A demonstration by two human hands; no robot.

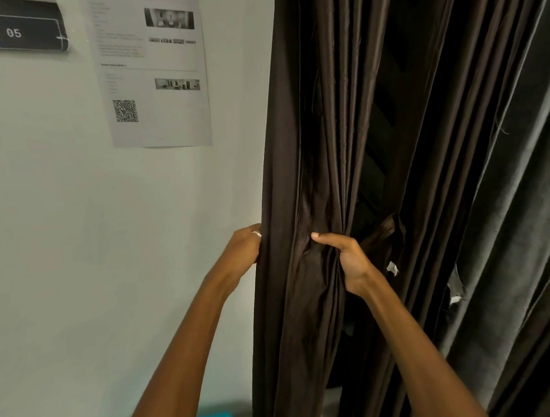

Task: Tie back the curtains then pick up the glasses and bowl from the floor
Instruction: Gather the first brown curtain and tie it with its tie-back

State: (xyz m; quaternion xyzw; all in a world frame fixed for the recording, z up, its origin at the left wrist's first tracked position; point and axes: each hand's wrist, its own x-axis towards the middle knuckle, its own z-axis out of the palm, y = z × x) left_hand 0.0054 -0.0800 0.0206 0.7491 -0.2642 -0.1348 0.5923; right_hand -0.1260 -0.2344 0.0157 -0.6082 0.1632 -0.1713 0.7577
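White wall [76,218] holds a printed sheet [152,71]; left hand [244,248] grips brown curtain [295,143]; right hand [346,255] clutches its folds.

Soft, even indoor light falls on the pale wall [45,220]. The dark curtain [295,143] shows a faint sheen along its folds, with near-black shadow between them. Small text on the printed sheet [152,71] is too blurred to read. Wide-angle distortion slants the frame's edges.

Both hands gather the dark curtain [297,175]: left hand [245,246] at nine o'clock of it, right hand [346,258] gripping folds at centre
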